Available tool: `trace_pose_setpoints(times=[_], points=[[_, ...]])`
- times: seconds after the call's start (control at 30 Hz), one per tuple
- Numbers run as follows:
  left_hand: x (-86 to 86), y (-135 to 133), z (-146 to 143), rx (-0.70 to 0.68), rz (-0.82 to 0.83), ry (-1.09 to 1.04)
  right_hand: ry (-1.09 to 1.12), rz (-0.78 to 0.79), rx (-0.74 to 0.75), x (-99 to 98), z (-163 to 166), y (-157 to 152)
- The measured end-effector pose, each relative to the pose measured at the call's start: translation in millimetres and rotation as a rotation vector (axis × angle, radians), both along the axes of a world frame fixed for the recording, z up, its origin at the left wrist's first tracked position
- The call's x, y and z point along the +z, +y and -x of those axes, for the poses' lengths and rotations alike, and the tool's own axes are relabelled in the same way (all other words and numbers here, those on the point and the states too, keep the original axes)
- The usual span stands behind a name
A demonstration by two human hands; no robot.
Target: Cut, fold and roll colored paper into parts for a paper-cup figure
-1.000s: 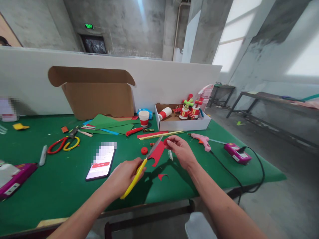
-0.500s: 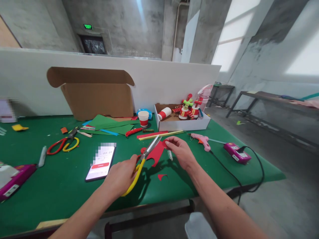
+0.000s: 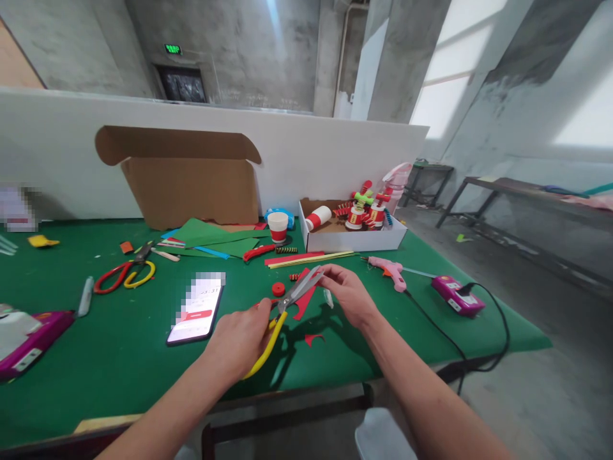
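Note:
My left hand [image 3: 239, 338] is wrapped round the handles of a pair of scissors [image 3: 269, 348] with a yellow loop in view. The blades point up and to the right, lying across a piece of red paper [image 3: 303, 308] with a curved cut edge. My right hand [image 3: 352, 295] pinches that paper near the blade tips; the pinched part is mostly hidden by fingers and blades. Below it, a small red paper scrap [image 3: 314, 340] lies on the green table. Just left of the blades sits a round red piece [image 3: 278, 289].
A phone [image 3: 196, 316] and second scissors [image 3: 138, 259] lie left. Behind are green paper sheets [image 3: 215, 235], a paper cup [image 3: 278, 228] and a white box [image 3: 357, 241] of crafted figures. To the right, a pink glue gun [image 3: 390, 271] is beside a purple power block [image 3: 457, 295].
The scissors have moved slightly right, their blades now reaching close to my right fingers. The red paper has turned and shows narrower, uncovering the round red piece and a small coil behind.

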State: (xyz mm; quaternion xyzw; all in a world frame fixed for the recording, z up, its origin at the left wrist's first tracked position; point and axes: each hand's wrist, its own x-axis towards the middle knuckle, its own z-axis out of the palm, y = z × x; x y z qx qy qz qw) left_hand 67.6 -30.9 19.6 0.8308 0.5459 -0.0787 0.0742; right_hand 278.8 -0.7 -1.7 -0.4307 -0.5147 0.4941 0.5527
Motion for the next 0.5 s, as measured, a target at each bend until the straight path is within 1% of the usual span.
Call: trace_pose_setpoints(times=[0.5], points=[[-3.9, 1.9, -0.1, -0.025, -0.015, -0.028, 0.039, 0.012, -0.002, -4.8, 4.0, 1.2]])
